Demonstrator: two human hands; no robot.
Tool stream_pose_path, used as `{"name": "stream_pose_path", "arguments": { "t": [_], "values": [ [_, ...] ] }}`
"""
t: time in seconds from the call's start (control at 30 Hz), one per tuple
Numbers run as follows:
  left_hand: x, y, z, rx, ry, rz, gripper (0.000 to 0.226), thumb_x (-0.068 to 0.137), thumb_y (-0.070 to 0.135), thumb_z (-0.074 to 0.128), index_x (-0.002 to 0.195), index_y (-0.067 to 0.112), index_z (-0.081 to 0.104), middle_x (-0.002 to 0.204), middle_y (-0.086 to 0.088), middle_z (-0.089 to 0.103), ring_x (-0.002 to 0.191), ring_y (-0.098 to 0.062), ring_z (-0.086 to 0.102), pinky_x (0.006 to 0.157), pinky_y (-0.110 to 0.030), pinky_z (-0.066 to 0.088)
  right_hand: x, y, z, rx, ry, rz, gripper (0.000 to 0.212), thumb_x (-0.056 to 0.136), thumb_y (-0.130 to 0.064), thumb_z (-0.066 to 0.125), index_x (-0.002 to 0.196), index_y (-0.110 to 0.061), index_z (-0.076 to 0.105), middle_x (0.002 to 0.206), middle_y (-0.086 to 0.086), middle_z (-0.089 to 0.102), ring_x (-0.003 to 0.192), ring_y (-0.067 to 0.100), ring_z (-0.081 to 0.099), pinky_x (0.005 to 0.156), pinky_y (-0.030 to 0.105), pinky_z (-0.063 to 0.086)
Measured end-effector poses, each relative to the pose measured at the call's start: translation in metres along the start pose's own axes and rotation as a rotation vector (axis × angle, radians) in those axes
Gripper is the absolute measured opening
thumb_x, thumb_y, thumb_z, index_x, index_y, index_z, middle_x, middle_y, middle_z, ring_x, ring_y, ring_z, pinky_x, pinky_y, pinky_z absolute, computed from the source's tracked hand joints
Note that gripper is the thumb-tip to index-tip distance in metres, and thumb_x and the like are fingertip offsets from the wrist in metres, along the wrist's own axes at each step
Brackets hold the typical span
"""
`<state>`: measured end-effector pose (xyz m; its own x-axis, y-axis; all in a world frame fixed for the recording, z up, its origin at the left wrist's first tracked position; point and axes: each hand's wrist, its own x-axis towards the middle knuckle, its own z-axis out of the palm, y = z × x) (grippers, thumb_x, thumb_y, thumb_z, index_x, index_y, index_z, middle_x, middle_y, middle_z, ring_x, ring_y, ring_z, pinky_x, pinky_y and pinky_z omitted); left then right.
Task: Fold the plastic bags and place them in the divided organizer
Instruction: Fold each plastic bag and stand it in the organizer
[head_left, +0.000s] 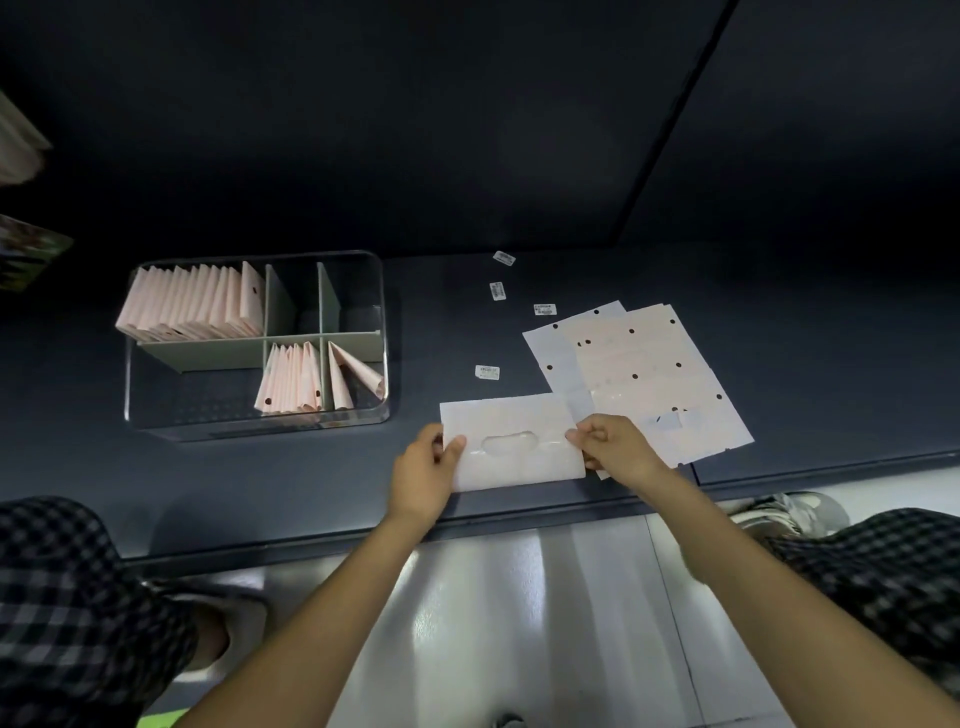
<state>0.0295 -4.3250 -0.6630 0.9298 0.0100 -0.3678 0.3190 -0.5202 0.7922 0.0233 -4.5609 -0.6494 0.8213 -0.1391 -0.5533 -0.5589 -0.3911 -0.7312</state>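
A pale pink plastic bag (511, 441) with an oval handle cut-out lies flat near the front edge of the dark table. My left hand (426, 470) pinches its left edge, thumb on top. My right hand (613, 447) pinches its right edge. A loose stack of flat pink bags (649, 374) with black dots lies just to the right. The clear divided organizer (384, 332) stands to the left, holding folded pink bags (192, 306) in its back left compartment, more folded bags (291, 379) in the front middle one and two cone-folded ones (348, 379) at the front right.
Several small white barcode stickers (487, 372) lie on the dark table (805, 364) between the organizer and the stack. The table's front edge (519, 514) runs just below my hands. My checked-trousered knees and shoes flank the shiny floor below.
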Motion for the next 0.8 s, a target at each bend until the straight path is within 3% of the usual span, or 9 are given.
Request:
{"name": "stream_pose_path", "arguments": {
  "t": [0.03,0.13,0.2,0.27,0.33,0.4,0.5,0.67,0.8],
  "values": [
    [-0.004,0.003,0.001,0.016,0.093,0.028,0.028,0.094,0.024,0.056,0.118,0.011,0.056,0.097,-0.007,0.063,0.091,-0.025,0.060,0.078,-0.033,0.045,0.001,-0.002,0.003,-0.059,0.033,0.001,0.018,0.091,-0.021,0.059,0.079,-0.007,0.057,0.070,0.005,0.057,0.067,0.019,0.054,0.057,0.025,0.047],
    [-0.018,0.006,0.004,0.210,0.288,0.316,0.037,0.091,0.018,0.060,0.126,0.011,0.052,0.114,-0.008,0.054,0.104,-0.025,0.050,0.089,-0.037,0.042,0.004,-0.005,0.008,-0.170,0.093,0.021,0.021,0.091,-0.020,0.058,0.073,-0.008,0.054,0.067,0.000,0.051,0.070,0.018,0.049,0.066,0.024,0.039],
    [-0.026,0.003,0.010,0.368,0.179,0.531,0.038,0.089,0.016,0.061,0.126,0.010,0.055,0.124,-0.011,0.055,0.113,-0.029,0.051,0.097,-0.038,0.040,0.005,-0.005,0.010,-0.204,0.120,0.032,0.024,0.091,-0.021,0.057,0.070,-0.011,0.052,0.066,-0.002,0.050,0.072,0.019,0.049,0.069,0.024,0.036],
    [-0.037,-0.003,0.018,0.527,0.024,0.650,0.044,0.089,0.022,0.062,0.130,0.009,0.053,0.138,-0.011,0.050,0.128,-0.030,0.046,0.109,-0.039,0.034,0.006,-0.006,0.012,-0.248,0.132,0.031,0.026,0.092,-0.021,0.056,0.068,-0.010,0.050,0.069,0.002,0.050,0.073,0.020,0.048,0.067,0.024,0.034],
    [-0.044,-0.011,0.026,0.681,-0.052,0.722,0.056,0.085,0.032,0.067,0.133,0.006,0.052,0.142,-0.010,0.047,0.132,-0.026,0.044,0.110,-0.043,0.034,0.007,-0.009,0.013,-0.283,0.130,0.033,0.027,0.092,-0.020,0.054,0.070,-0.007,0.048,0.073,0.009,0.049,0.072,0.022,0.045,0.066,0.026,0.033],
    [-0.047,-0.018,0.028,0.801,-0.085,0.729,0.068,0.085,0.043,0.064,0.138,0.006,0.045,0.146,-0.010,0.041,0.135,-0.024,0.039,0.109,-0.044,0.033,0.008,-0.011,0.013,-0.302,0.121,0.049,0.028,0.093,-0.020,0.052,0.069,-0.008,0.044,0.073,0.011,0.046,0.072,0.022,0.043,0.066,0.028,0.031],
    [-0.042,-0.028,0.026,0.942,-0.132,0.707,0.073,0.094,0.054,0.036,0.148,0.009,0.013,0.156,-0.008,0.009,0.144,-0.021,0.009,0.117,-0.041,0.007,0.010,-0.013,0.013,-0.308,0.130,0.072,0.037,0.092,-0.018,0.051,0.059,-0.014,0.033,0.068,0.010,0.040,0.069,0.021,0.038,0.064,0.028,0.028],
    [-0.037,-0.037,0.022,1.045,-0.244,0.655,0.078,0.089,0.062,0.003,0.142,0.012,-0.023,0.151,-0.005,-0.026,0.138,-0.020,-0.027,0.113,-0.038,-0.018,0.013,-0.010,0.014,-0.273,0.149,0.103,0.043,0.092,-0.019,0.051,0.055,-0.016,0.030,0.057,0.001,0.038,0.067,0.023,0.041,0.064,0.028,0.031],
    [-0.034,-0.042,0.023,1.086,-0.239,0.652,0.080,0.091,0.065,0.007,0.139,0.012,-0.030,0.148,-0.007,-0.034,0.134,-0.023,-0.034,0.110,-0.038,-0.023,0.008,-0.012,0.015,-0.267,0.165,0.098,0.031,0.093,-0.021,0.051,0.064,-0.011,0.045,0.070,0.009,0.051,0.074,0.025,0.049,0.067,0.028,0.035]
  ]
}}
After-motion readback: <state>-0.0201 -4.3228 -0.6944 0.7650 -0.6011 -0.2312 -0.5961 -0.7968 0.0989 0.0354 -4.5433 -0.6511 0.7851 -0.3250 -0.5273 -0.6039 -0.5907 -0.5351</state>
